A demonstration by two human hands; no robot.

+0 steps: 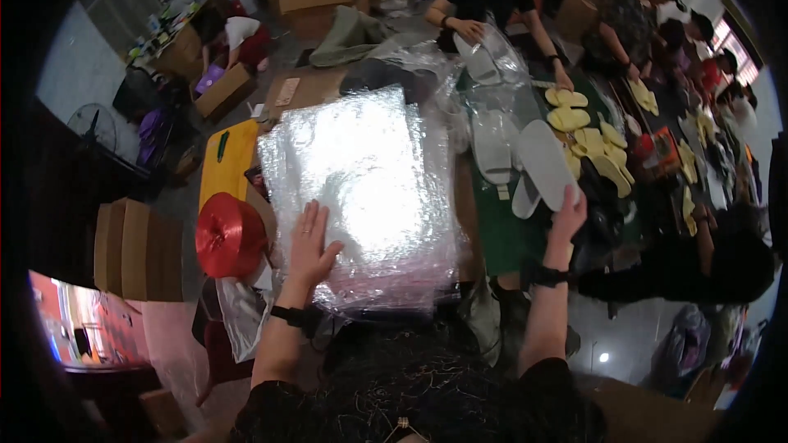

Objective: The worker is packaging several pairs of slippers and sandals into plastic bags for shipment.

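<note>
— What are your hands doing?

— Your left hand (310, 244) is lying flat, fingers spread and released, on the stack of clear plastic bags (361, 197) covering the bench (492, 230) before you. Your right hand (566, 215) is pinching a white slipper (543, 162) by its heel.

— How far along?

— Early, I'd judge: yellow soles (603, 156) are lying loose, and that slipper isn't bagged yet.

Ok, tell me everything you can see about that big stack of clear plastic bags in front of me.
The stack of clear plastic bags is a thick, roughly square pile of glossy, crinkled film that glares white under the light. It lies flat on the work surface, its edges ragged and slightly fanned. The left hand rests palm-down on its near left corner. A red spool of twine sits just off its left side.
</note>
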